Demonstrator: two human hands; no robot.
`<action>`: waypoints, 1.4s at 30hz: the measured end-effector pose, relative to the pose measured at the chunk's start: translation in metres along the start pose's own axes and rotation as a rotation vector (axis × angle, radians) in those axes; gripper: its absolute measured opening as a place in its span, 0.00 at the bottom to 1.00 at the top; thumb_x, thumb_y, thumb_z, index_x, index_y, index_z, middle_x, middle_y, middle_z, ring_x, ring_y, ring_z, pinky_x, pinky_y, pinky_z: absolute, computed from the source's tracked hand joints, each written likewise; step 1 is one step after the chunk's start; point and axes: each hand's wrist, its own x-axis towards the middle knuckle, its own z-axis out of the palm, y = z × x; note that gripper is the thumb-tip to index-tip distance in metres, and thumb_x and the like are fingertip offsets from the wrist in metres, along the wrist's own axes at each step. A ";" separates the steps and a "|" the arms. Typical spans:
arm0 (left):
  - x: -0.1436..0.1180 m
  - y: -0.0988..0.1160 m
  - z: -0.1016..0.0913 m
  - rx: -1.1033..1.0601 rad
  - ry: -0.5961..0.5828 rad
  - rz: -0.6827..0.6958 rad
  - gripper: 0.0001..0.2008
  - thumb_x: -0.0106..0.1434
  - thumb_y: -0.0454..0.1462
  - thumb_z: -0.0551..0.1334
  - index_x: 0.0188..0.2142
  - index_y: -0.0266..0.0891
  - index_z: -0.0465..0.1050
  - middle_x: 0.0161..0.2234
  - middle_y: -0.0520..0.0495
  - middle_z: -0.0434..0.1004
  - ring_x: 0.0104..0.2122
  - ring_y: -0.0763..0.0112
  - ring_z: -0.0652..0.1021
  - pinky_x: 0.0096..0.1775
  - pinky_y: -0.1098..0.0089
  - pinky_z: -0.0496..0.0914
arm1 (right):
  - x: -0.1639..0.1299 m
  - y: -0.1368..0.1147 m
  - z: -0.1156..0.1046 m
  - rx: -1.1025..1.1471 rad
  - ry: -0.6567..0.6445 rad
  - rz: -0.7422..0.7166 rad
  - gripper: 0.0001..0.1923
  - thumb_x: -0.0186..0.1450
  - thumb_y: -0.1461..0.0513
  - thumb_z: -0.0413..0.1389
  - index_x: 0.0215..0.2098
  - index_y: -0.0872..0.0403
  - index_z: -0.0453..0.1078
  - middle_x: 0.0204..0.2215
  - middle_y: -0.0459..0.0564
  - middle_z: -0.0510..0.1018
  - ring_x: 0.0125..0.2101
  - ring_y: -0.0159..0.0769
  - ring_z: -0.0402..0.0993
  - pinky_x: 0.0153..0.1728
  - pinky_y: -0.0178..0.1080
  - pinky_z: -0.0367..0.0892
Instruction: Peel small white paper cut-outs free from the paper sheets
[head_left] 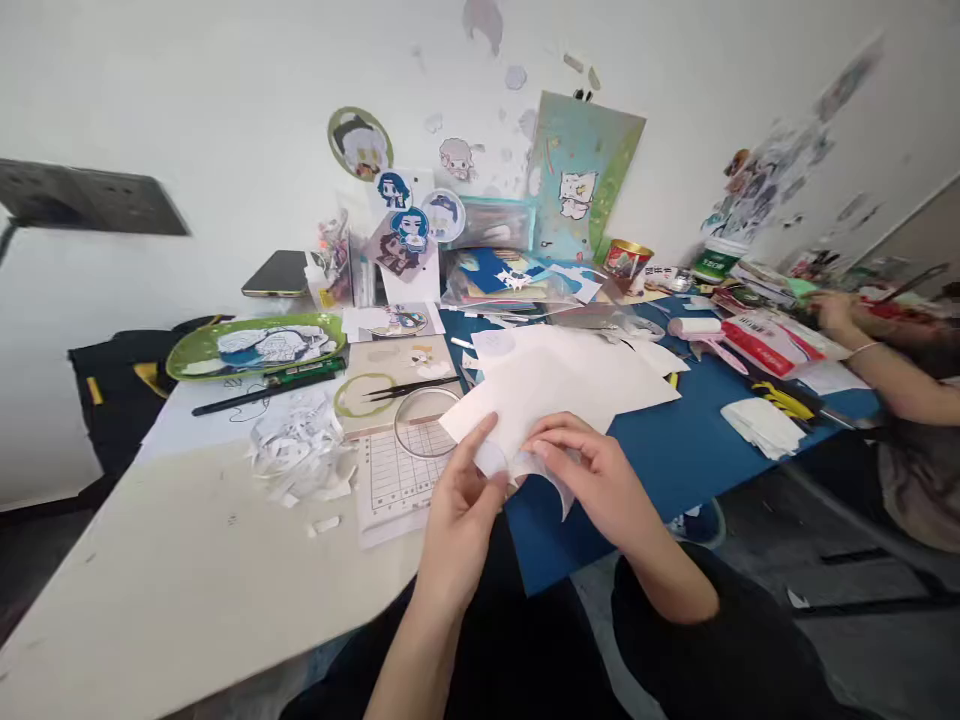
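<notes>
Just above the table's front edge, my left hand (pixel 465 510) is closed on a small pale paper piece (pixel 491 459) with a rounded edge, its thumb and index finger at the rim. My right hand (pixel 596 480) pinches a thin, whitish curled strip (pixel 559 485) that hangs below its fingers. The two pieces meet between my hands; whether they are joined I cannot tell. Right behind them lies a large white paper sheet (pixel 570 375). A metal ring (pixel 399 432) rests left of my left hand, on a card with a printed grid (pixel 401 480).
Paper scraps (pixel 296 445) are heaped on the left. Black tweezers (pixel 412 388), a green tray (pixel 202 352) of cut-outs and a dark pen (pixel 232 402) lie nearby. Rightward are a white-and-pink roller (pixel 697 328), a tissue pack (pixel 772 345) and another person's arm (pixel 889 350).
</notes>
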 end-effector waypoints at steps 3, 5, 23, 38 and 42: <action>0.001 -0.002 -0.002 0.008 0.000 0.000 0.23 0.58 0.34 0.63 0.54 0.46 0.68 0.60 0.48 0.65 0.51 0.64 0.72 0.43 0.72 0.73 | 0.001 -0.004 -0.012 0.101 -0.132 0.117 0.12 0.66 0.58 0.52 0.37 0.51 0.78 0.34 0.47 0.71 0.34 0.30 0.67 0.35 0.35 0.61; 0.002 -0.002 -0.002 0.001 0.000 -0.002 0.23 0.58 0.34 0.63 0.54 0.46 0.69 0.60 0.48 0.64 0.51 0.64 0.72 0.42 0.72 0.73 | 0.002 -0.005 -0.019 0.219 -0.235 0.232 0.13 0.67 0.56 0.52 0.41 0.53 0.77 0.25 0.44 0.66 0.22 0.25 0.59 0.24 0.33 0.56; 0.000 0.000 -0.002 -0.004 0.014 -0.020 0.24 0.57 0.34 0.64 0.54 0.46 0.69 0.59 0.49 0.67 0.51 0.65 0.72 0.43 0.72 0.73 | 0.006 0.004 -0.028 0.451 -0.396 0.420 0.17 0.67 0.55 0.53 0.45 0.58 0.75 0.16 0.35 0.49 0.15 0.20 0.39 0.15 0.32 0.37; 0.000 -0.001 -0.001 0.025 -0.021 0.013 0.23 0.59 0.34 0.62 0.55 0.46 0.67 0.62 0.49 0.62 0.56 0.62 0.69 0.44 0.72 0.73 | 0.003 0.001 -0.027 0.389 -0.391 0.404 0.19 0.66 0.53 0.53 0.46 0.58 0.74 0.16 0.35 0.49 0.16 0.22 0.39 0.17 0.34 0.38; 0.001 -0.001 -0.001 0.039 -0.029 0.030 0.24 0.59 0.33 0.62 0.55 0.46 0.67 0.63 0.48 0.60 0.56 0.61 0.69 0.44 0.72 0.73 | 0.003 0.000 -0.026 0.384 -0.383 0.408 0.19 0.66 0.53 0.53 0.46 0.58 0.74 0.16 0.35 0.49 0.16 0.22 0.39 0.17 0.34 0.37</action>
